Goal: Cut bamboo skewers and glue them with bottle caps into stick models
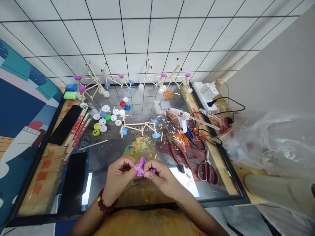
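Near the table's front edge, a packet of purple modelling clay in crinkled clear film sits between my two hands. My left hand pinches its left side between thumb and fingers. The right side is pinched by my right hand, with a bit of purple showing between those fingers. Just beyond stands a small bicycle model of wooden sticks with blue bottle-cap wheels. It has no purple seat, unlike the several finished-looking stick bicycles along the back wall.
Loose bottle caps lie left of centre, near chopsticks in red wrappers. To the right are a glue gun, pliers, red-handled scissors and a power strip. Blue and green clay packets rest at the back left.
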Demonstrator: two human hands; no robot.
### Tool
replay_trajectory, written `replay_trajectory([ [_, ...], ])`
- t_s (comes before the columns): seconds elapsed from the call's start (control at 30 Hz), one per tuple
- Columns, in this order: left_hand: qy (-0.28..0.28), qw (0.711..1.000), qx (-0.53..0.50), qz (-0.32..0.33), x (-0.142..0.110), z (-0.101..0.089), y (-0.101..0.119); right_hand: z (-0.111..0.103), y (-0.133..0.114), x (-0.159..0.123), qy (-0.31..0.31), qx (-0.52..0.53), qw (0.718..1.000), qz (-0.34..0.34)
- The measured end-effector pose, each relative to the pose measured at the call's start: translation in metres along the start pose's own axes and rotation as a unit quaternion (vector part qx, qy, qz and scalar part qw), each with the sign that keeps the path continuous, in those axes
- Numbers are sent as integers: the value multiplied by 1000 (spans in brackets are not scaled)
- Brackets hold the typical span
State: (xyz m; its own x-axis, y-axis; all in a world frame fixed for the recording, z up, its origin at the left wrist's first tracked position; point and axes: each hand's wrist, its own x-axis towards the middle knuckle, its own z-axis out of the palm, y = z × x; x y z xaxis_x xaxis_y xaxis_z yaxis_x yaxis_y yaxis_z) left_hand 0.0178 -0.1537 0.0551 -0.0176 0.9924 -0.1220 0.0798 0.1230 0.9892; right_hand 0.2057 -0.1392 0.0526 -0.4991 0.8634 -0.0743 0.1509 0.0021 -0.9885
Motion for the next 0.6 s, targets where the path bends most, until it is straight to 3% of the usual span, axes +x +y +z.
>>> replay_trajectory([
  [0.2, -101, 974, -174, -102, -2, -4, 1, 6, 2, 1, 80, -60, 995, 25],
  [0.3, -117, 963, -211, -123, -3, -2, 2, 8, 5, 2, 116, -57, 991, 17],
  [0.5, -59, 990, -93, -89, -2, 3, 0, 9, 2, 0, 74, -39, 996, 19],
  [0.6, -15, 1000, -13, 5, -4, 3, -1, 9, -2, -2, 30, -44, 998, -46],
])
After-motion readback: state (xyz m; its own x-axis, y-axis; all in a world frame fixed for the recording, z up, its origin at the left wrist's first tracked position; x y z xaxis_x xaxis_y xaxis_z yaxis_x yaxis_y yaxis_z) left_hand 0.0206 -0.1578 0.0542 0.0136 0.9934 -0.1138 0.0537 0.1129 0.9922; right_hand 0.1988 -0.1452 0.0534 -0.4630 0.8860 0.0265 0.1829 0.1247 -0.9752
